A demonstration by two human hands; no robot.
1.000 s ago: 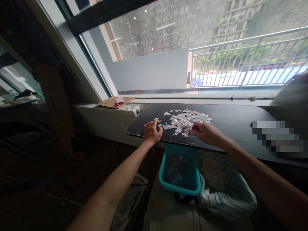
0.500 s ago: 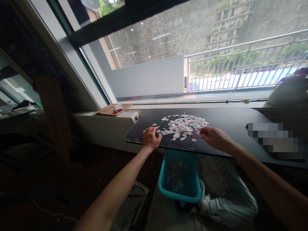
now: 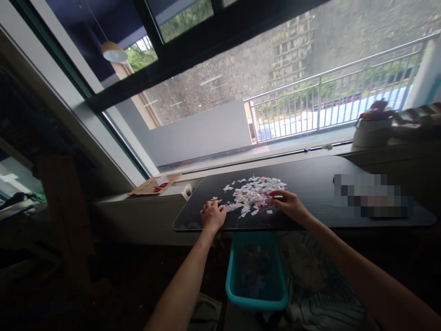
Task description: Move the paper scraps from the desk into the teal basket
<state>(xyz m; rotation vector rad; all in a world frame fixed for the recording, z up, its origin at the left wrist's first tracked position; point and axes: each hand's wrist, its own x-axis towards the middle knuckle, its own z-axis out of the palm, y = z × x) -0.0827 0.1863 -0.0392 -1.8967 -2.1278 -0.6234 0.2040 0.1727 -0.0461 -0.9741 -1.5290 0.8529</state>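
Note:
A loose pile of small white paper scraps (image 3: 253,192) lies on the dark tabletop (image 3: 303,177), some of them pinkish. At the pile's left edge, my left hand (image 3: 212,215) rests on the table, fingers bent and a little apart, thumb out, beside a few stray scraps. My right hand (image 3: 288,203) touches the pile's right side, its thumb and fingertips brought together. Something pale shows between them, and a thin pinkish patch lies just by the fingertips; what is pinched is too small to tell.
Below the table's front edge stands a turquoise plastic basket (image 3: 230,287) with scraps inside. A pixelated object (image 3: 374,195) lies at the table's right. Cardboard (image 3: 143,186) with a red item (image 3: 160,187) sits on the sill by a radiator (image 3: 176,190). A window runs behind.
The view has tilted and shifted. My right hand has moved left, closer into the scraps. My left hand stays by the pile's left edge.

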